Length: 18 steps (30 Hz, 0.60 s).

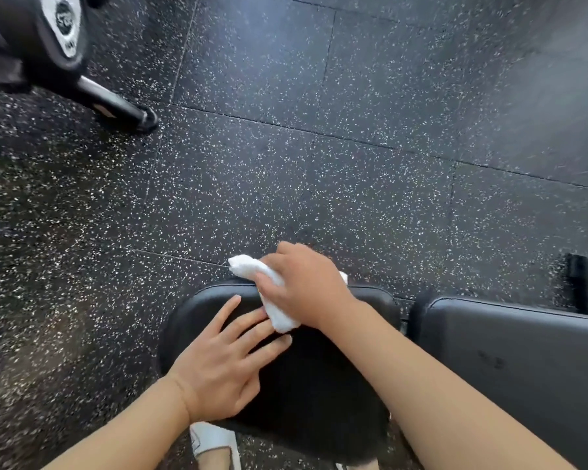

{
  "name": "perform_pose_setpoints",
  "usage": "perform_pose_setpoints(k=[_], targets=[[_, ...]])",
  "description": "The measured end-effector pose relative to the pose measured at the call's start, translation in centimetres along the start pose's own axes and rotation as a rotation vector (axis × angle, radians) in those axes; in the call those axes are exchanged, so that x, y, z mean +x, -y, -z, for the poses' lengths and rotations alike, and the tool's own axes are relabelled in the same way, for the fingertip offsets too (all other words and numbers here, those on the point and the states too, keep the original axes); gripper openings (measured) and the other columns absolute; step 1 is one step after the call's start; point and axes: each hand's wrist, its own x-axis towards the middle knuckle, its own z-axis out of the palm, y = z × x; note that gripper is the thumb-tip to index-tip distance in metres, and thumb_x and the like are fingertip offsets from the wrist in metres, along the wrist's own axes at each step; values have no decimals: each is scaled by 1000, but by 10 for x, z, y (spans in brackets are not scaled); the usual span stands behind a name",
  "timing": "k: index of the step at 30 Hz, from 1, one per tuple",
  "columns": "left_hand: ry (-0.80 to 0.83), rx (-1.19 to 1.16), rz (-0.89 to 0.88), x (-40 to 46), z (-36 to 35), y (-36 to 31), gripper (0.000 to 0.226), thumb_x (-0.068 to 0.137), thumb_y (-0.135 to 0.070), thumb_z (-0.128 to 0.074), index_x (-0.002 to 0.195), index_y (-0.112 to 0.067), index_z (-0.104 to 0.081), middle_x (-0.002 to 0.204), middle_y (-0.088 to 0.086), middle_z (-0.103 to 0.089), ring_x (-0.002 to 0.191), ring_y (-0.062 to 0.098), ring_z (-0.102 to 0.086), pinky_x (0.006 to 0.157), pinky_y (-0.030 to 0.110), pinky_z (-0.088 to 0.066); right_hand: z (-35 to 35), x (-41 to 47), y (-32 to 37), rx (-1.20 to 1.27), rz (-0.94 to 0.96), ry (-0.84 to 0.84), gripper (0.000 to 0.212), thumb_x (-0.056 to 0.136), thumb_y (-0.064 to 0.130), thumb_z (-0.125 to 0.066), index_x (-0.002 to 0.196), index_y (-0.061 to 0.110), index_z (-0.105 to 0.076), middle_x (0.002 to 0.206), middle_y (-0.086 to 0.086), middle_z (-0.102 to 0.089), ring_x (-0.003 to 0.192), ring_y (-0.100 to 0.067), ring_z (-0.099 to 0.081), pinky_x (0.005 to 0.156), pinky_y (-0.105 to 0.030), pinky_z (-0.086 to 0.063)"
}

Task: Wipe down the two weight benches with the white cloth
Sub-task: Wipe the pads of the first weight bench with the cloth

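Item: black padded seat pad (319,385) of a weight bench, near end toward the person. Condition: wiping under way at its far edge.

Item: white cloth (272,300), bunched into a roll, lying across the pad's far edge with one end poking out past it over the floor.

Item: right hand (306,286), fingers curled round the cloth, bearing it down onto the pad.

Item: left hand (218,364), fingers straight and spread, flat on the pad just beside the cloth, fingertips about touching its near end; it holds nothing and seems to steady.

Item: second black pad (516,361), just right of the first, a narrow gap between them. Whether it is the same bench's backrest or the other bench, I cannot tell.

Item: speckled rubber floor (319,147); dumbbell (62,32) far left, well apart.

Step, as judged: first pad mid-wipe. Next calls for drawing the cloth back across the remaining surface, then crossing to the right-hand pad.
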Motion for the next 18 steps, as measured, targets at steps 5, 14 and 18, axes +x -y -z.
perform_pose_setpoints(k=[5, 14, 18], targets=[[-18, 18, 16, 1, -1, -2, 68, 80, -29, -61, 148, -27, -56, 162, 2, -47, 152, 29, -39, 126, 64, -21, 33, -45, -55, 1, 125, 19, 32, 104, 47, -53, 125, 29, -68, 103, 6, -54, 93, -19, -48, 83, -39, -45], [-45, 33, 10, -2, -7, 0, 71, 77, -27, -60, 147, -28, -55, 163, 1, -45, 154, 28, -37, 127, 64, -20, 51, -78, -106, 179, 69, 70, 38, 104, 54, -46, 134, 36, -63, 115, 12, -49, 106, -18, -46, 93, -38, -44], [-49, 35, -9, -4, -10, 1, 75, 76, -28, -60, 150, -28, -52, 164, 1, -42, 154, 28, -36, 128, 62, -18, 28, -24, -53, 58, 210, 144, 42, 103, 58, -40, 129, 34, -63, 113, 10, -51, 99, -15, -44, 86, -38, -47]])
